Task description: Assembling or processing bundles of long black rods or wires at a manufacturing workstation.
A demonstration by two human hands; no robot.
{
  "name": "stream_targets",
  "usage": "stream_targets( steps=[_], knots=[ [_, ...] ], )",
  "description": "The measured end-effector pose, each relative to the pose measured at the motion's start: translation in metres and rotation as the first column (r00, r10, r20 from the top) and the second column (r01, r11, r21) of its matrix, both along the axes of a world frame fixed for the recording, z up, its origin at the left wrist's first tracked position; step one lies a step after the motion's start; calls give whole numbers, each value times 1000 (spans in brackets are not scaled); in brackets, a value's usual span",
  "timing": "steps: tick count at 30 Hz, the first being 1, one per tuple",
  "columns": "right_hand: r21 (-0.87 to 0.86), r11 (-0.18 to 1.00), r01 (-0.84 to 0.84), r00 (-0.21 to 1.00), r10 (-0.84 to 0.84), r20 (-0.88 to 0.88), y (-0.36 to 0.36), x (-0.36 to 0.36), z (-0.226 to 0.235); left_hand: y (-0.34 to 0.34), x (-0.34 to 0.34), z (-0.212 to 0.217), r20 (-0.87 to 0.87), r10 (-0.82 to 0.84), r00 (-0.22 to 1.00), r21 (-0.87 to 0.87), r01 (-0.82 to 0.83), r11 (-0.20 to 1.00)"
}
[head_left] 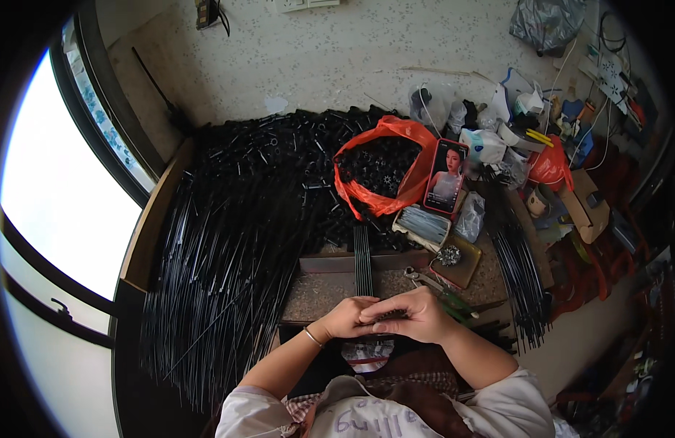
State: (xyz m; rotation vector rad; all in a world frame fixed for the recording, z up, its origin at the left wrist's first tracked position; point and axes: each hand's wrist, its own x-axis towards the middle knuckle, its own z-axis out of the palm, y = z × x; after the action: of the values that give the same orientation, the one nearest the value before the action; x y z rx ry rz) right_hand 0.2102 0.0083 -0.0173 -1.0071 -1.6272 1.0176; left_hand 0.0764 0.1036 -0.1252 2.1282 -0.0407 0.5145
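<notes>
I watched the right hand (418, 314) pinch a dark piece (390, 315) by the near edge of the table (319, 292), left hand (343, 318) against it, grip unclear. Black rods (363, 263) ran up to them. Beyond, I logged heaped black parts (268, 157), open red bag (418, 130), phone (447, 177) beside it; pliers (423, 279) near the right hand.

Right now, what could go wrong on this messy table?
The phone seems propped by the red plastic bag, so it might tip over. The pliers lie near the right hand, which could bump them. The long black rods at left seem to overhang the table, so some might slide off.
</notes>
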Motion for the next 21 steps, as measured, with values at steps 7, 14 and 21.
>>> stream_targets(
  steps=[7, 14, 21],
  knots=[
    [315, 926, -208, 882, 39, 470, 18, 13, 23, -6, 9, 78, 161, -55, 985, -127, 76, 989],
    [-304, 913, 274, 962, -261, 82, 85, 75, 16, -4, 14, 123, 177, -178, 968, -236, 217, 947],
    [430, 808, 402, 368, -573, 732, 80, 118, -25, -12, 13, 143, 165, -85, 983, -323, 135, 937]
  ],
)
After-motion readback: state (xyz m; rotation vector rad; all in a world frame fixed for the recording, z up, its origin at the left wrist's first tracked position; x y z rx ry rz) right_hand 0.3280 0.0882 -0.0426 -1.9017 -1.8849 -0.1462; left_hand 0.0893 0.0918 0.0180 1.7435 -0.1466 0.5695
